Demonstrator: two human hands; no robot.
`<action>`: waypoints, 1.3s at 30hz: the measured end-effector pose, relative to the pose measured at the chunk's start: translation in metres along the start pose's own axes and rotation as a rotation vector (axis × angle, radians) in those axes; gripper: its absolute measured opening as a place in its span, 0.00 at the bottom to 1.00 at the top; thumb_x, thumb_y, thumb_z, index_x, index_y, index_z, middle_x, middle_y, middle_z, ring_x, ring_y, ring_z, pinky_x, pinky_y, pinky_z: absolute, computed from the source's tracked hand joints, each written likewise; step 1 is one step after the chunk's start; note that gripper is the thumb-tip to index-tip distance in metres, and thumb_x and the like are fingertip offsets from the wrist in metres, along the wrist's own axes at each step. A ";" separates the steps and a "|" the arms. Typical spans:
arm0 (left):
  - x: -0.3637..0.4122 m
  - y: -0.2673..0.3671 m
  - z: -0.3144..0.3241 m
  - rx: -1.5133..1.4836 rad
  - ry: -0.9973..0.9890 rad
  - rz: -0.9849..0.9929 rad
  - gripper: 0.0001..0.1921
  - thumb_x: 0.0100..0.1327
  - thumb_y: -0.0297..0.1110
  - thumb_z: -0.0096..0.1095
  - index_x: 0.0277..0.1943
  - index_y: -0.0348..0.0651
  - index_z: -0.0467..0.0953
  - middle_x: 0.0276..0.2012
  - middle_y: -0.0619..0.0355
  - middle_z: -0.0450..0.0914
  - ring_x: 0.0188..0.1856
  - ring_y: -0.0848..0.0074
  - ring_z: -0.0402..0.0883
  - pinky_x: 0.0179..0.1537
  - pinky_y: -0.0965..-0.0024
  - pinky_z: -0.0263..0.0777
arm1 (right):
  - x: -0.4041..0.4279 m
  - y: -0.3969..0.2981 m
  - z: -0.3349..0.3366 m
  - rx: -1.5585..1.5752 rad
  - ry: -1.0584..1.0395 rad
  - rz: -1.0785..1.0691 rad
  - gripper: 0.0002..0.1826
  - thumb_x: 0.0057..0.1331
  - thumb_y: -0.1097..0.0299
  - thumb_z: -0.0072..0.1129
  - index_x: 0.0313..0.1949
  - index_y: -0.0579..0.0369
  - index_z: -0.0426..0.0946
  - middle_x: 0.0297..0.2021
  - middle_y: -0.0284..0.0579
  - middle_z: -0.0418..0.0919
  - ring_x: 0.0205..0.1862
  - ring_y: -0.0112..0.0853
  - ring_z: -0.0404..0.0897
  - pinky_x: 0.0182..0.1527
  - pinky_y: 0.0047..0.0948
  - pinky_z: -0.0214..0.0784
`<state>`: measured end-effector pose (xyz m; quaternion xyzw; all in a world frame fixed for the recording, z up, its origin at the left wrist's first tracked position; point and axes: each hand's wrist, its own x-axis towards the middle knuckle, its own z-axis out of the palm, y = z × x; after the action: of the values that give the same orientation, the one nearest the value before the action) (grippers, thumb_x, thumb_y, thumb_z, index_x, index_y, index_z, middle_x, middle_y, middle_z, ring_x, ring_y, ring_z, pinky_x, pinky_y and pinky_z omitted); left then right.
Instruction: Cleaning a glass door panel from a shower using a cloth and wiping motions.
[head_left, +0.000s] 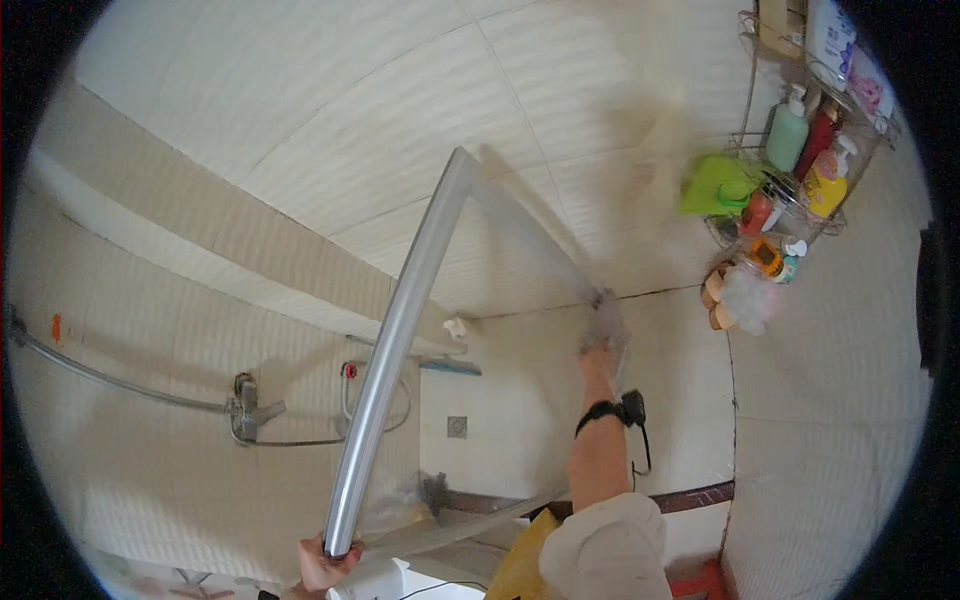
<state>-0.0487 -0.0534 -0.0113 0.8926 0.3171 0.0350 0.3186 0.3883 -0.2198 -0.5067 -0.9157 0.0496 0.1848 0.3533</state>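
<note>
My left hand (322, 562), low in the view, has its fingers around the near end of a long silver metal profile (397, 337). This profile runs upward and meets a duller grey bar (532, 232) at a corner. The bar slopes down to my right hand (602, 330). That hand is blurred, greyish and see-through in places, at the bar's far end; a covering or something held there cannot be made out. My right wrist wears a black strap with a small black device (634, 407) and a cable. A clear panel seems to lie inside the frame.
A wire corner rack (739, 142) holds several pump bottles and a green plastic scoop (718, 185). Below sits a white mesh bath puff (750, 300). A shower mixer (247, 409) juts from the left wall. A floor drain (457, 427) and dark threshold strip (694, 497) show below.
</note>
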 end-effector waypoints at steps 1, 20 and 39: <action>-0.002 -0.023 -0.005 -0.088 0.034 -0.139 0.12 0.52 0.32 0.72 0.33 0.32 0.79 0.21 0.57 0.81 0.24 0.82 0.80 0.27 0.74 0.75 | -0.013 0.033 0.018 -0.096 0.013 -0.063 0.30 0.65 0.60 0.53 0.64 0.58 0.63 0.63 0.59 0.64 0.63 0.51 0.66 0.65 0.43 0.57; 0.006 0.042 0.016 0.177 -0.014 0.030 0.13 0.51 0.30 0.73 0.34 0.31 0.77 0.19 0.59 0.78 0.22 0.80 0.78 0.23 0.73 0.72 | -0.331 -0.053 0.013 0.444 0.158 -0.317 0.39 0.48 0.57 0.68 0.59 0.60 0.67 0.55 0.60 0.69 0.58 0.56 0.66 0.61 0.50 0.59; -0.005 0.050 0.020 0.312 0.011 0.115 0.11 0.52 0.30 0.70 0.33 0.33 0.76 0.16 0.54 0.74 0.19 0.81 0.74 0.22 0.71 0.69 | -0.467 -0.042 -0.035 0.635 -0.155 -0.387 0.43 0.41 0.63 0.72 0.59 0.58 0.65 0.58 0.55 0.66 0.60 0.56 0.65 0.62 0.48 0.57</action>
<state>-0.0198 -0.0973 0.0028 0.9477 0.2688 0.0085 0.1718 -0.0248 -0.2307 -0.2820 -0.7363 -0.0965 0.1588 0.6506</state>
